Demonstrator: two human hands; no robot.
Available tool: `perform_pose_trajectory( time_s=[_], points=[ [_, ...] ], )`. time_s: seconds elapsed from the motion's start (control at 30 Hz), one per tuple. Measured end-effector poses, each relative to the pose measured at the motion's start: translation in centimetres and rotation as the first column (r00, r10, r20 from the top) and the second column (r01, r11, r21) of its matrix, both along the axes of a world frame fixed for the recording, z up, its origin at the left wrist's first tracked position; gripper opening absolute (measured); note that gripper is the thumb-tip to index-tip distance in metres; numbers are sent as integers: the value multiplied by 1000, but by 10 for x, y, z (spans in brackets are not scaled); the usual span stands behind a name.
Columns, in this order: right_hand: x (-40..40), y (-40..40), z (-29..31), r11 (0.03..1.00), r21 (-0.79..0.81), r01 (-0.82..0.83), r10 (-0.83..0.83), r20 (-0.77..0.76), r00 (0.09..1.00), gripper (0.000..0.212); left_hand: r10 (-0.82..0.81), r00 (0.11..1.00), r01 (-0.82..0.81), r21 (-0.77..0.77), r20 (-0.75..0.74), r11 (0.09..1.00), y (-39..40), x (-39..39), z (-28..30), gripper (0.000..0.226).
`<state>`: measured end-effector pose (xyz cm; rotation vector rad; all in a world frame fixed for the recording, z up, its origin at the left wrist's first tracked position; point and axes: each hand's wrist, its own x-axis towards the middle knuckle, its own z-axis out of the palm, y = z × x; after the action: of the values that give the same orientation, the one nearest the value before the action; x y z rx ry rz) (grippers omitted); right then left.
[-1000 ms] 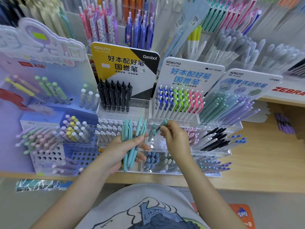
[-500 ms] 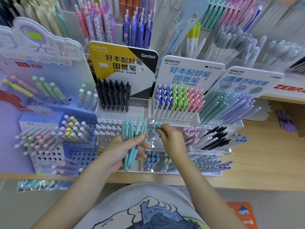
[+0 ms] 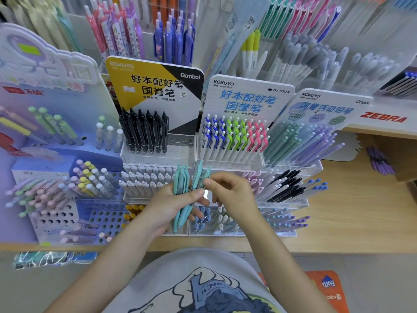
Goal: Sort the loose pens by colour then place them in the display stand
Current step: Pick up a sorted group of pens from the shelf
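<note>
**Teal pens held in front of a crowded pen display**

A light wooden desk [image 3: 352,213] carries rows of pen racks, with more racks of pens packed behind it. At the left stands a blue-and-lilac peg-hole rack [image 3: 67,213] bristling with pastel pens. Behind the centre rise 3 printed header cards: a yellow-and-black card [image 3: 155,86] over a row of black pens [image 3: 144,132], a white card [image 3: 246,96] over pens with blue, green and pink clips [image 3: 234,136], and a pale card [image 3: 325,107] over green and lilac pens. In front of these sits the clear tiered display stand [image 3: 286,206], its compartments holding white, pink, black and blue-capped pens.

Over the stand's middle, the left hand [image 3: 171,206] grips a bundle of teal pens [image 3: 181,199], fingers and thumb curled round the barrels, the clip ends pointing up and away and the tips pointing down toward the person. The right hand [image 3: 234,195] meets the bundle at its right side, thumb and forefinger pinching 1 teal pen [image 3: 199,175] near its upper end; that pen lies against the others in the left hand's grip. The person wears a grey printed shirt [image 3: 198,288].
</note>
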<state>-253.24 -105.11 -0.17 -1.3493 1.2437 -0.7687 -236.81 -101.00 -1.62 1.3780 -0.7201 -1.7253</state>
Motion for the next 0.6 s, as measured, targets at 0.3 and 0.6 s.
perform_pose_trajectory(
  time_s=[0.3,0.6],
  points=[
    [-40,-8,5,927,-242,288,-291,23,956,9,27,998,-27,5,51,1000,4,13,-4,22],
    [-18,-8,-44,870,-494,11,-184,-303,935,5,-32,999,31,-38,-28,999,8,15,2,24]
  ],
)
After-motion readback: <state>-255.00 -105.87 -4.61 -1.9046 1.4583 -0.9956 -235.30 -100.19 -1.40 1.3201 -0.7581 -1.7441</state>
